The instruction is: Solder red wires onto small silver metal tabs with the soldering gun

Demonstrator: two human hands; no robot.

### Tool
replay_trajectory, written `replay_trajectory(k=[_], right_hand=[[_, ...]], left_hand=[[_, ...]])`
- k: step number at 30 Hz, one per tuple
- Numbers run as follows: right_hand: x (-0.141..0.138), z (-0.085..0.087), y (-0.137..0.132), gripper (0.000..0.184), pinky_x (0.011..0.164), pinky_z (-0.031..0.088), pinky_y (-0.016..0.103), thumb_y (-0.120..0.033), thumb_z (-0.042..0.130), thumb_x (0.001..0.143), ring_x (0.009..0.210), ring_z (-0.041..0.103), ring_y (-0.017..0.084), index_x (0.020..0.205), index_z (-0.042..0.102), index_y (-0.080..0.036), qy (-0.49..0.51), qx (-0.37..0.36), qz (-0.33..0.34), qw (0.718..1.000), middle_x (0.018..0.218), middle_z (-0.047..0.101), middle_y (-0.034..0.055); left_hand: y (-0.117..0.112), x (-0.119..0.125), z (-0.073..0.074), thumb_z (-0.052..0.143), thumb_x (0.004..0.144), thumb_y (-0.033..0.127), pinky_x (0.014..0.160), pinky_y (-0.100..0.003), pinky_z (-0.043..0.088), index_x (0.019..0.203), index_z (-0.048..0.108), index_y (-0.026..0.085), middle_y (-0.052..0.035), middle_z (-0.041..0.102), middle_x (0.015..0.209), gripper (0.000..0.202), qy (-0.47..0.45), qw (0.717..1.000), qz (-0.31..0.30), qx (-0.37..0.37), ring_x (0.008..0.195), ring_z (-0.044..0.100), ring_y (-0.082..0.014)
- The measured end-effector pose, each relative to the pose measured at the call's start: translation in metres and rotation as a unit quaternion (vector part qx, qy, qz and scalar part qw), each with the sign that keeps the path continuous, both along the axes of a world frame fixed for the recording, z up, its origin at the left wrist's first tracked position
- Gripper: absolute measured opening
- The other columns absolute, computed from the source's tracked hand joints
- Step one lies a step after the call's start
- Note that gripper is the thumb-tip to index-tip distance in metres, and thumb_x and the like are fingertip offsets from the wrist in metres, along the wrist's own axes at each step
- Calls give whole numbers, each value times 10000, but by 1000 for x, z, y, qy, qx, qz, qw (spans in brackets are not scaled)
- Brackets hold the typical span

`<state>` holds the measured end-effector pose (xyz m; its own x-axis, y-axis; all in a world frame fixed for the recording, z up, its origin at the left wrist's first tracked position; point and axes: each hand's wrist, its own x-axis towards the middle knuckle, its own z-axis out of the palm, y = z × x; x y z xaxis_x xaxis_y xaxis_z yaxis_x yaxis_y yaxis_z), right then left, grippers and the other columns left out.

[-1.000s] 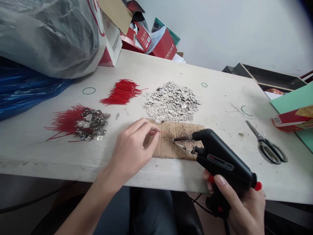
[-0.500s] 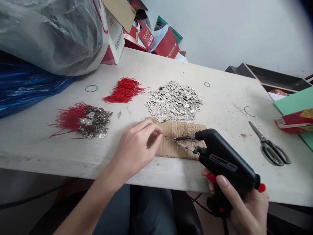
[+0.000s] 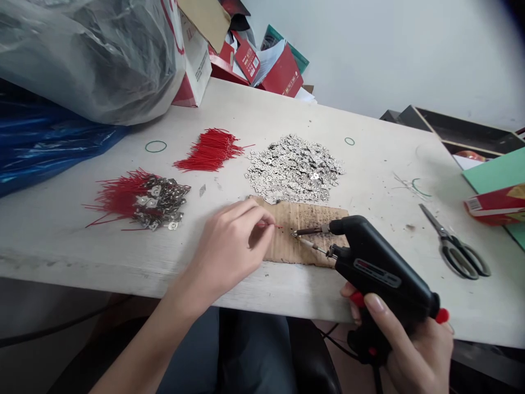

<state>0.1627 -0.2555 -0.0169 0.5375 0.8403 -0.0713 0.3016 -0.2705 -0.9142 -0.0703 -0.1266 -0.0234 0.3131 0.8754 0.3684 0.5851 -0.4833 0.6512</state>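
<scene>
My left hand (image 3: 235, 249) pinches a short red wire (image 3: 275, 225) between thumb and fingers over a scorched piece of cardboard (image 3: 283, 253). The wire's free end points right, toward the soldering gun's tip. In my right hand (image 3: 414, 339) is a black soldering gun (image 3: 381, 268), its red trigger under the fingers. Its hot tip and solder feed tube meet just above the cardboard, a little right of the wire. Behind the cardboard lies a heap of small metal tabs (image 3: 293, 169). Loose red wires (image 3: 211, 150) lie farther left, and nearer me are wires joined to tabs (image 3: 158, 202).
Scissors (image 3: 455, 246) lie on the right of the table. A red box (image 3: 496, 210) and a green sheet (image 3: 492, 169) are at the right edge. Plastic bags (image 3: 94, 65) fill the back left. Green rubber bands (image 3: 156, 146) lie on the tabletop.
More of the red wire shows past my left fingertips. The whole view has shifted slightly; the soldering gun stays nearly in place over the cardboard.
</scene>
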Motion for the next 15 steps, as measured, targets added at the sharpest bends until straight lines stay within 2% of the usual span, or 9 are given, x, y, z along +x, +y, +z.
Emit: replay_trajectory(k=[10,15], right_hand=[[1,-3,-1,363,618,552,247,-574,825,855,702,677,186,894,811,-213,5,3,-9,1000,860,788,64],[1,0,0,369,573,511,230,-590,790,880,640,619,154,844,782,-222,-21,-2,12,1000,745,702,29]], left_hand=[[-1,-1,1,609,973,159,716,-315,428,894,685,180,-2,660,865,112,18,999,-27,-3,744,556,-139],[-1,-1,1,621,961,161,757,-332,436,886,691,184,7,661,854,105,33,999,-28,0,769,580,-150]])
